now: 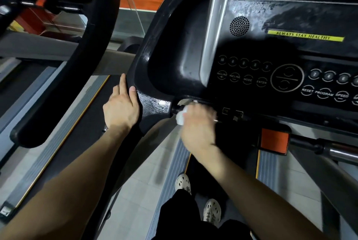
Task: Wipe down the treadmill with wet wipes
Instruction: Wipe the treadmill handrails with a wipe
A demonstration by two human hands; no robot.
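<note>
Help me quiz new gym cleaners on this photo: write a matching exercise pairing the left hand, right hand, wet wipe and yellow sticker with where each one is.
Things:
1. left hand
2. right hand
3. wet wipe
4. yellow sticker

Places:
A. on the console face, right of the speaker grille
B. bunched in the right hand's grip
C. resting on the console's left rim
D. at the console's lower front edge, blurred

Pairs: 1-C; 2-D; 3-B; 4-A

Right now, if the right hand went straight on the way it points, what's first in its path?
Likely the console's lower edge, just ahead of the wipe the right hand grips; blur hides whether they already touch.
</note>
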